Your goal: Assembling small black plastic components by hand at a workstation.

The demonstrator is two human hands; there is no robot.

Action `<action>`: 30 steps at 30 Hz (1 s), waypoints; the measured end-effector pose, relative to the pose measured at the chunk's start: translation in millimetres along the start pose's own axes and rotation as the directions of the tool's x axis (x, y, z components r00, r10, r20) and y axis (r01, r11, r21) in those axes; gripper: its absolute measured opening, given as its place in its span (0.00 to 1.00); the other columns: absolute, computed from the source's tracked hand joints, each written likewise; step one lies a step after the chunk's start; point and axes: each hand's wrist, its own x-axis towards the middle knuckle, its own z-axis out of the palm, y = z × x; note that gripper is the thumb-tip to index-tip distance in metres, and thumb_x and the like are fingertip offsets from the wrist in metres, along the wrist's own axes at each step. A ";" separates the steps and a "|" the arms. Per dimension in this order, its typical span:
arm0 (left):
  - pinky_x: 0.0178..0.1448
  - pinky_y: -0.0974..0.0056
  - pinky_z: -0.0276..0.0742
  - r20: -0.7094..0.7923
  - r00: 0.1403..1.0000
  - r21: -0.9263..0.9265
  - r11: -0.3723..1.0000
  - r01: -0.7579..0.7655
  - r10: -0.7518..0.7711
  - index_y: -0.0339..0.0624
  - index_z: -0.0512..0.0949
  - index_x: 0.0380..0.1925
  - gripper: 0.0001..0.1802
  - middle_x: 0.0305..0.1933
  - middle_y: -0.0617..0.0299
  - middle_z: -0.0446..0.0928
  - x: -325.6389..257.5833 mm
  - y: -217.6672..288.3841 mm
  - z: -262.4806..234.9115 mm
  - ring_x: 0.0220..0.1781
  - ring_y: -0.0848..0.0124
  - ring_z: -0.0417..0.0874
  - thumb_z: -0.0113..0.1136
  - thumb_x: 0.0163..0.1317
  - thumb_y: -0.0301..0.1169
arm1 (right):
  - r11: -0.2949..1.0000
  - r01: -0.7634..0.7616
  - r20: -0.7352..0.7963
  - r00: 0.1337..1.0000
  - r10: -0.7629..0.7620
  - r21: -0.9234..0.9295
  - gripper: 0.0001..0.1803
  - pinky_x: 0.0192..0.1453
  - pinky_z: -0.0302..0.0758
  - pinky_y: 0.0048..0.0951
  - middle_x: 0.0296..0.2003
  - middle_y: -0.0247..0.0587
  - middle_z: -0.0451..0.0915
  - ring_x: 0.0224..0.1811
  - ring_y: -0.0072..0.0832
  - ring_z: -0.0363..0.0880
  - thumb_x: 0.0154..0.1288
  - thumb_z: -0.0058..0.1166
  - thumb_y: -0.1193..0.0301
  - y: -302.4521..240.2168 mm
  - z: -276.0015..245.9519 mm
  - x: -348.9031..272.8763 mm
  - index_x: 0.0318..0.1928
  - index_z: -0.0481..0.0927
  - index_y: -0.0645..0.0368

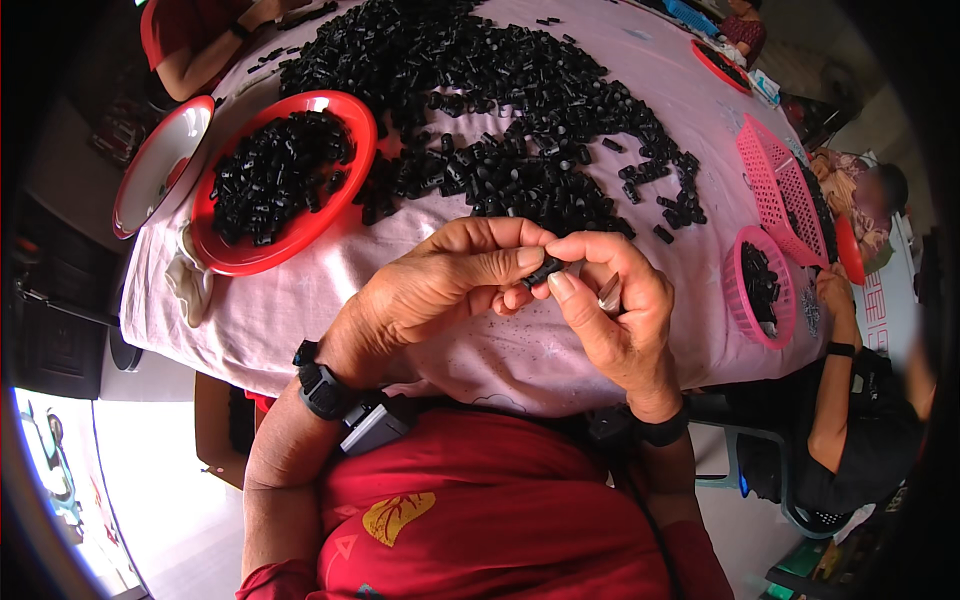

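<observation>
A small black plastic part (543, 270) is pinched between both hands above the table's near edge. My left hand (430, 280) grips it from the left with thumb and forefinger. My right hand (628, 315) pinches its other side with thumb and forefinger. A thin pale, pointed tool (609, 291), perhaps a small blade, also lies in my right hand; its far end is hidden by the fingers. Just beyond the hands spreads a big heap of similar black parts (450, 80). Left of them stands a red basin (365, 150) filled with more such parts.
A white, red-rimmed bowl (150, 190) tilts against the red basin, with a pale cloth (190, 285) below. On the right are a round pink basket (745, 310) and a rectangular pink basket (770, 180). Co-workers sit at the left, right and far right of the pink-covered table (700, 300).
</observation>
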 end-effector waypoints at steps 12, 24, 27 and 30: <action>0.38 0.75 0.70 0.040 0.998 0.232 0.971 -0.051 0.043 0.31 0.75 0.50 0.17 0.38 0.61 0.80 -2.2 8.9 -0.7 0.33 0.79 0.74 0.60 0.64 0.30 | 0.998 0.063 0.007 0.998 -0.063 0.018 0.11 0.40 0.79 0.20 0.37 0.41 0.83 0.38 0.22 0.84 0.64 0.53 0.82 -1.6 3.3 2.0 0.47 0.74 0.65; 0.39 0.75 0.71 0.101 0.994 0.155 0.987 -0.050 0.035 0.35 0.74 0.55 0.20 0.41 0.64 0.81 -4.4 11.0 -0.9 0.35 0.81 0.76 0.60 0.64 0.29 | 0.987 0.059 -0.042 0.998 -0.054 0.151 0.10 0.41 0.80 0.20 0.39 0.42 0.81 0.38 0.22 0.84 0.65 0.51 0.84 -2.4 4.2 1.7 0.47 0.74 0.66; 0.39 0.75 0.72 0.097 0.995 0.120 0.992 -0.046 0.034 0.35 0.74 0.55 0.20 0.41 0.64 0.80 -4.3 11.2 -1.0 0.35 0.81 0.77 0.59 0.64 0.29 | 0.987 0.095 -0.072 0.994 -0.086 0.127 0.11 0.38 0.78 0.18 0.37 0.40 0.81 0.35 0.19 0.83 0.65 0.52 0.83 -1.2 6.3 2.7 0.47 0.74 0.66; 0.39 0.75 0.73 0.059 0.998 0.098 0.995 -0.022 0.016 0.36 0.74 0.55 0.19 0.41 0.65 0.80 -4.8 12.0 -0.2 0.35 0.80 0.78 0.60 0.64 0.28 | 0.992 0.114 -0.086 0.990 -0.109 0.056 0.12 0.28 0.71 0.13 0.31 0.34 0.80 0.26 0.11 0.76 0.63 0.55 0.83 -0.9 3.2 2.2 0.47 0.75 0.65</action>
